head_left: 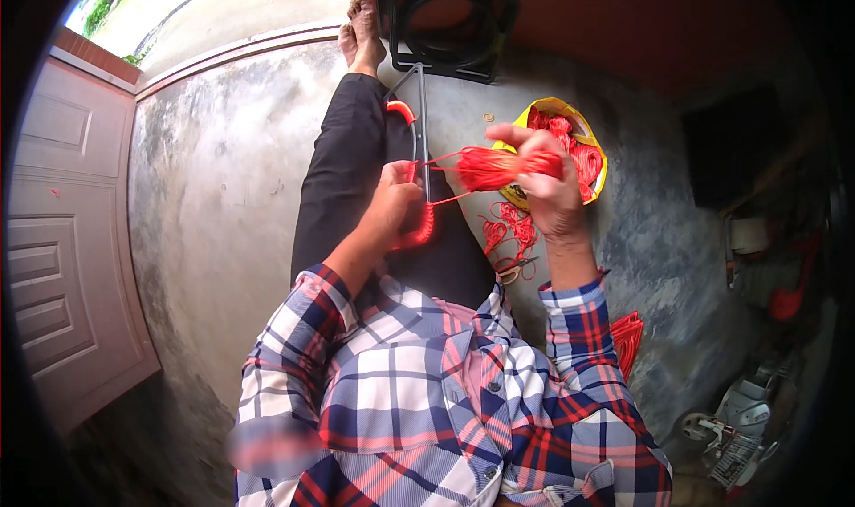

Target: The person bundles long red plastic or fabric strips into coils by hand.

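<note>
Over my dark trousers lies a thin grey metal frame [422, 115] with a long straight bar and a curved side. Red cord is wrapped around parts of that curve, forming a tight red wrapping [419, 229] at the near end. My left hand [396, 197] is closed at the frame's near part, its fingers pinching where the cord meets it. To the right, my right hand [552, 191] grips a hank of red cord [499, 168], slightly blurred, index finger raised. Strands stretch from the hank to the frame.
A yellow bag [602, 155] full of red cord hanks stands on the concrete floor at right. Nearer lie loose red cord scraps [512, 228] and scissors [514, 271]. Another red bundle [627, 342] is beside my right arm; a black square frame [450, 26] stands beyond my feet.
</note>
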The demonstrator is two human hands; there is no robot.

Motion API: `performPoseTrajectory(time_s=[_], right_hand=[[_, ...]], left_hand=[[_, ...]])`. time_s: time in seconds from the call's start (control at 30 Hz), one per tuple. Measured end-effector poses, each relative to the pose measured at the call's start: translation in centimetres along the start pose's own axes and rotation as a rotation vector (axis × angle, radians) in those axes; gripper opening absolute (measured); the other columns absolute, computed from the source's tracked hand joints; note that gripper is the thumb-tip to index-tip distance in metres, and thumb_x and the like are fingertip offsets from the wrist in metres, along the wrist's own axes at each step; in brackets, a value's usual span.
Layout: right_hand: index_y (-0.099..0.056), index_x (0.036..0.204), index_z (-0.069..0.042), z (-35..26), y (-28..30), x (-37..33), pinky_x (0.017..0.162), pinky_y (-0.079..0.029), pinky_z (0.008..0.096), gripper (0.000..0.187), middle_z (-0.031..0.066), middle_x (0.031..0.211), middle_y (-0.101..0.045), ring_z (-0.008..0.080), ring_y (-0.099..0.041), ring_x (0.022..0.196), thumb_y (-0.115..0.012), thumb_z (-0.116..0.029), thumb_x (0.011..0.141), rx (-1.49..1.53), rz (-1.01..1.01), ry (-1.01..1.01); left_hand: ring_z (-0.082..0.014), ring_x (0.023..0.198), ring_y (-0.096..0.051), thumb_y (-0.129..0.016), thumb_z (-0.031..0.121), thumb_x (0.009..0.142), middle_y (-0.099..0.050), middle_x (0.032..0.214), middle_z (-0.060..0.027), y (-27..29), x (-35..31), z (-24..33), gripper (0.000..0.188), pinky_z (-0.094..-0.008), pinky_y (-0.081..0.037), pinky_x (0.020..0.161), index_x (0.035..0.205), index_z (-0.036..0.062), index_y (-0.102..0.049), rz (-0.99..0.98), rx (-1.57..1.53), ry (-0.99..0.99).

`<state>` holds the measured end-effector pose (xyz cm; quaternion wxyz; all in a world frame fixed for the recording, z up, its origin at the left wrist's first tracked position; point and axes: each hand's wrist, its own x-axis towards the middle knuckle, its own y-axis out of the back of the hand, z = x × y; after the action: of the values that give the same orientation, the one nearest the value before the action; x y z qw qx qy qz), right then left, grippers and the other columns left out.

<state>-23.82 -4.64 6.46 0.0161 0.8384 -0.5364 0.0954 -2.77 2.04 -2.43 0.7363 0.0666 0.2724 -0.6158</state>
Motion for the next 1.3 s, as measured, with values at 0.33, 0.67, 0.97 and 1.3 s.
performPoseTrajectory(time_s=[0.33,0.67,0.97,1.3], right_hand=[[-0.034,0.105,-0.009,-13.2,-5.0,-5.7,0.040,-0.035,0.0333,0.029,0.0060,0.047,-0.043,0.0178,-0.043,0.041,-0.056,-0.025,0.093,1.113,-0.316,-0.101],[-0.031,0.087,-0.010,-17.1,-0.2,-4.6,0.031,-0.028,0.0273,0.013,0.0121,0.053,-0.046,0.0157,-0.034,0.033,-0.035,-0.010,0.100,1.397,-0.284,0.206],[-0.060,0.094,-0.005,0.1,-0.7,-1.7,0.074,-0.050,0.0307,0.017,0.0108,0.083,-0.063,0.0218,-0.066,0.082,-0.064,-0.002,0.077,-0.676,-0.393,-0.092],[-0.054,0.103,-0.001,3.9,-6.0,-1.0,0.084,-0.051,0.0372,0.037,0.0162,0.102,-0.064,0.0316,-0.064,0.096,-0.074,-0.014,0.076,-0.369,-0.141,-0.116]], left_hand=[[-0.0165,0.096,-0.048,-0.048,0.003,0.069,-0.050,0.102,-0.0038,-1.5,-0.8,-0.1,0.049,-0.0296,-0.039,0.089,0.118,0.0059,-0.050,0.052,-0.311,0.040],[-0.0182,0.101,-0.055,-0.054,-0.004,0.075,-0.058,0.103,-0.0094,-3.1,-4.0,1.9,0.048,-0.0306,-0.042,0.094,0.123,0.0004,-0.052,-0.070,0.568,-0.656],[-0.0074,0.060,-0.051,-0.051,0.019,0.099,-0.054,0.066,0.0004,2.9,-0.3,0.4,0.023,-0.0245,-0.042,0.055,0.084,0.0025,-0.058,0.159,0.585,-0.194],[-0.0055,0.059,-0.051,-0.055,0.015,0.096,-0.059,0.073,-0.0023,0.6,-2.0,3.4,0.015,-0.0226,-0.043,0.052,0.088,0.0027,-0.057,0.337,0.456,-0.430]])
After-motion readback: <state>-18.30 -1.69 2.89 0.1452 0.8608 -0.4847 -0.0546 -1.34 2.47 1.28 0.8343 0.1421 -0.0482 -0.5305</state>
